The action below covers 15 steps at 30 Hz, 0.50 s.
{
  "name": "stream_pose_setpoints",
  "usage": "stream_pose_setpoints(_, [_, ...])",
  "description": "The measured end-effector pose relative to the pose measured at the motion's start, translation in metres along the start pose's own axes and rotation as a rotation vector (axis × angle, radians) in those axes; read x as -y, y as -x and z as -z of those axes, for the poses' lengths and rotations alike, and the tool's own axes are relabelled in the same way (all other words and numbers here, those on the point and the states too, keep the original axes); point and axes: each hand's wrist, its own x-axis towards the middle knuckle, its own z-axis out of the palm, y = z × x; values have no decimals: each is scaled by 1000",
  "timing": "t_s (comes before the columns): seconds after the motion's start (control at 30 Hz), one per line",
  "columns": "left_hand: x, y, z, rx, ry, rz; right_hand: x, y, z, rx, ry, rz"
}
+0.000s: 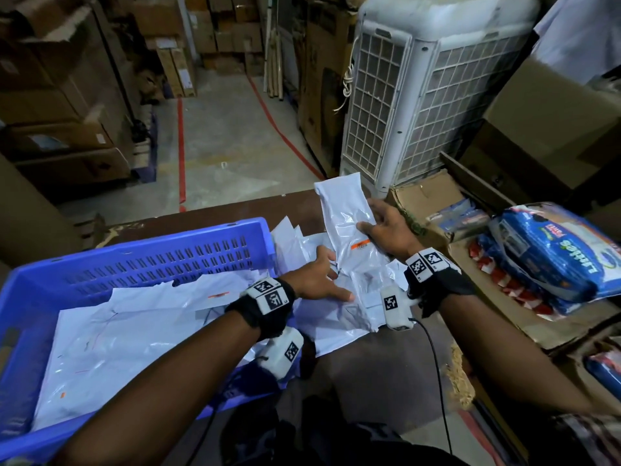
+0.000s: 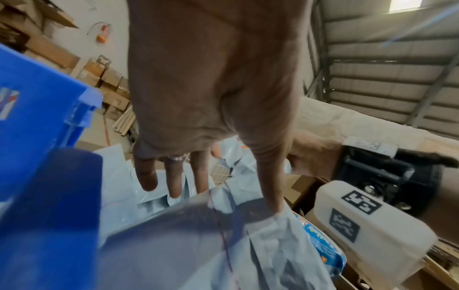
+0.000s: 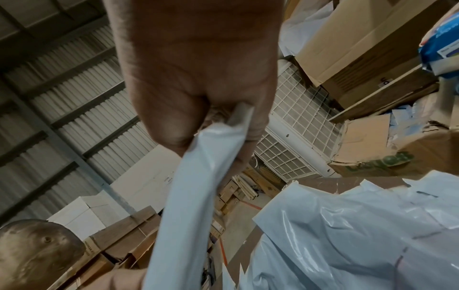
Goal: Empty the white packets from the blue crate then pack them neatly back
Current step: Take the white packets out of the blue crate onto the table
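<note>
A blue crate (image 1: 141, 260) stands at the left of the brown table (image 1: 379, 361) with several white packets (image 1: 111, 334) lying flat in it. More white packets (image 1: 339, 317) lie heaped on the table just right of the crate. My right hand (image 1: 386, 230) pinches a long white packet (image 1: 349, 216) and holds it raised above the heap; the right wrist view shows the packet (image 3: 193, 188) between thumb and fingers. My left hand (image 1: 322, 277) reaches over the crate's right wall, fingers spread and straight, touching the heap (image 2: 159, 188).
A white air cooler (image 1: 420, 95) stands behind the table. Open cardboard boxes (image 1: 433, 200) and a blue product pack (image 1: 554, 250) crowd the right side. Stacked cartons (image 1: 57, 95) line the left. A black cable (image 1: 437, 371) runs across the table's front.
</note>
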Motion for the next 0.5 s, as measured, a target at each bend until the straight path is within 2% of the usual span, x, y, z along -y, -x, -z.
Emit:
stream_pose_setpoints(0.1, [-2,-8,-2,-61,60,-18,-7,-3,4,-29,1,17])
stream_pose_setpoints(0.17, [-4,-11,-3,-84,21,-17,-10,-5,7,-70,19,27])
stream_pose_setpoints(0.33, [-3,-12,-7,31,-243,-30,-8,-16,39,-324,22,35])
stream_pose_setpoints(0.4, [-4,-15,-3,-21,-225,-35,-11,-26,52,-293,66,43])
stream_pose_setpoints(0.5, [-6,-21,5,-184,-235,-63,-24,-32,52,-109,18,-22])
